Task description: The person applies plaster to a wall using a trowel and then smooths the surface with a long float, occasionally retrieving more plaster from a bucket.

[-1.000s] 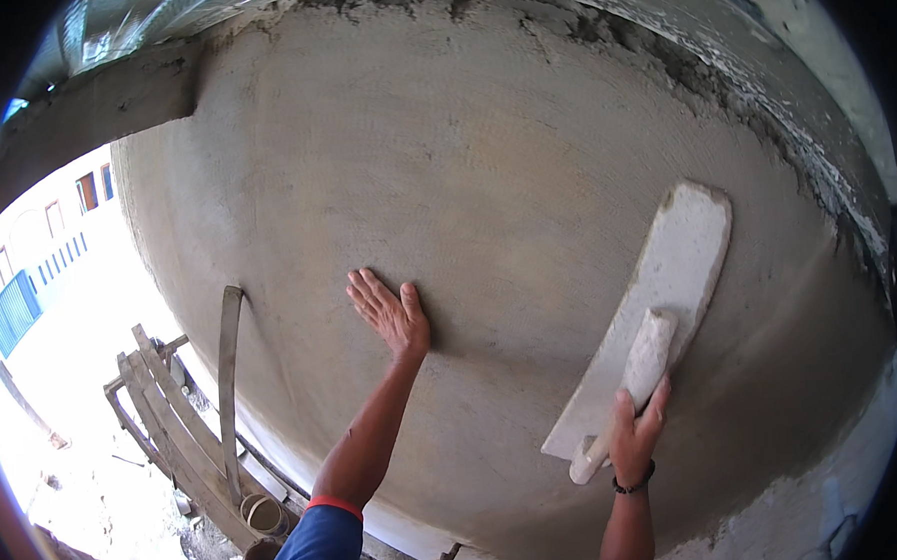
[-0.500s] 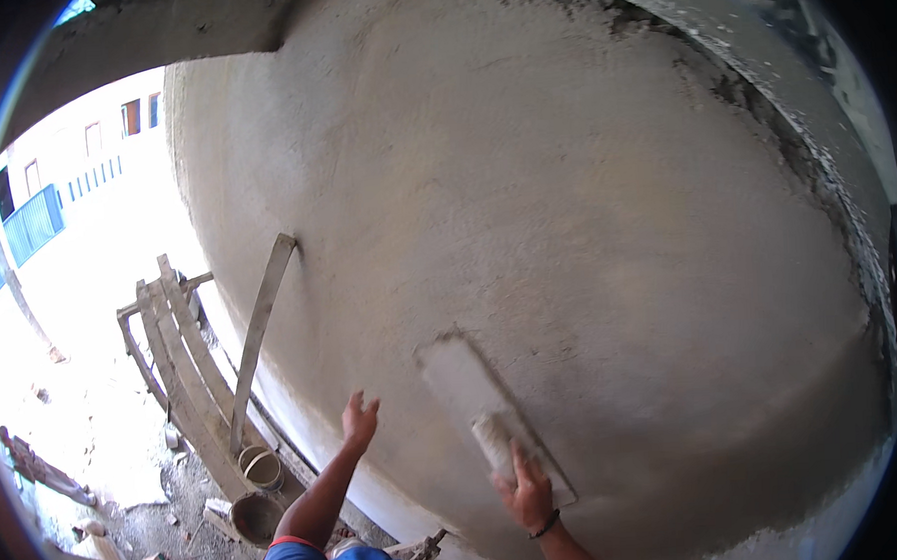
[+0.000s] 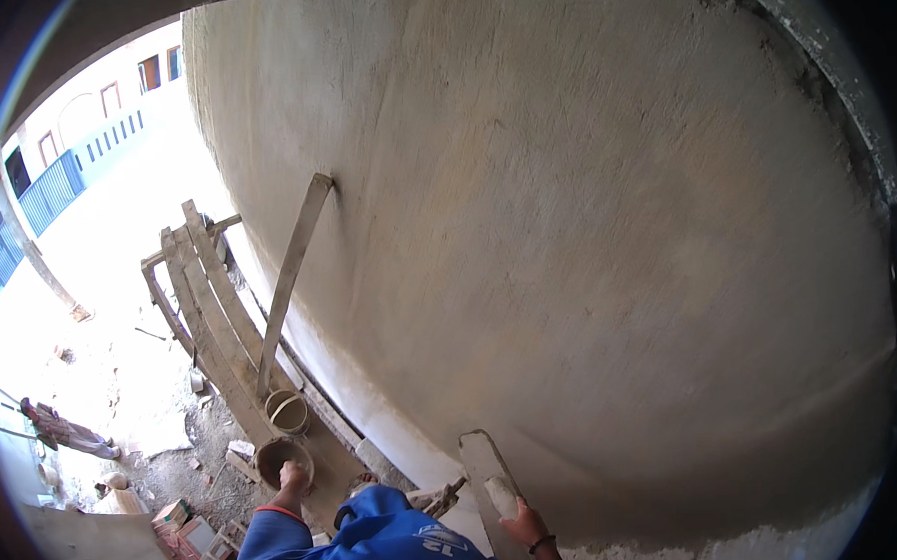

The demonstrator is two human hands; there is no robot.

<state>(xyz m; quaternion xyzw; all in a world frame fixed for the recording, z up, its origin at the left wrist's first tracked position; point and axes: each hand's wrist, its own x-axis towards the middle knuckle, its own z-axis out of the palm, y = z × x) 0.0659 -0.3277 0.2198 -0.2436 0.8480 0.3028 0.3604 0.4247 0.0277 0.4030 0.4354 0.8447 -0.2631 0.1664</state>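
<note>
My left hand (image 3: 293,473) is down at the rim of a round, cement-stained bucket (image 3: 270,450), fingers bunched; what they hold, if anything, I cannot make out. At the bottom centre right, my right hand (image 3: 522,522) grips the pale handle of a long, mortar-coated float (image 3: 474,455), its blade low beside the curved plastered wall (image 3: 587,234). Whether the blade touches the plaster I cannot tell. A second bucket (image 3: 289,424) stands just beyond the first on the planks.
A plank scaffold (image 3: 210,320) runs along the wall, with a long board (image 3: 297,247) leaning on the plaster. Below at left, a person (image 3: 67,430) is on rubble-strewn ground near a post (image 3: 37,258). A blue gate (image 3: 50,197) is beyond; assorted debris (image 3: 179,522) lies lower left.
My left hand has left the plaster and dropped to the bucket. The float in my right hand has moved down the wall, and the view has swung toward the scaffold.
</note>
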